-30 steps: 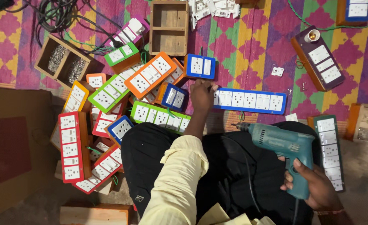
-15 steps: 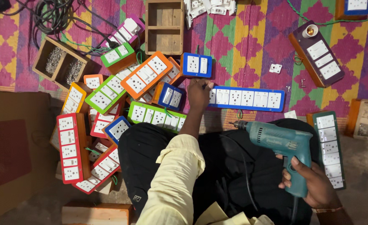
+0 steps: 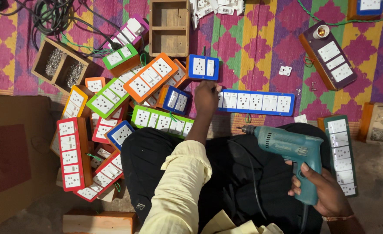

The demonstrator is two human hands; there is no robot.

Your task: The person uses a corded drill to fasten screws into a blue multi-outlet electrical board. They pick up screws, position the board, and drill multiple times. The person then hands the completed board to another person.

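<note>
Head-camera view looks straight down on someone seated cross-legged in black trousers on a bright patterned mat (image 3: 260,47). Their right hand (image 3: 323,193) is wrapped tight around the grip of a teal electric drill (image 3: 286,149), which lies across the right knee with its chuck pointing left toward the mat's edge. Their left hand (image 3: 206,99), reaching out from a pale yellow sleeve (image 3: 178,190), rests on the left end of a long blue switchboard (image 3: 256,102) lying flat just beyond the knees; the fingers are curled down onto it, though I cannot tell whether they actually pinch the board or only press on it. Just above that hand sits a small blue switch plate (image 3: 203,67). To the left, a heap of switchboards spreads out: an orange one (image 3: 150,78), a long green one (image 3: 161,121), a red one (image 3: 72,151). An open wooden box (image 3: 169,27) stands at the top, and a dark green board (image 3: 341,154) lies beside the right knee.
</note>
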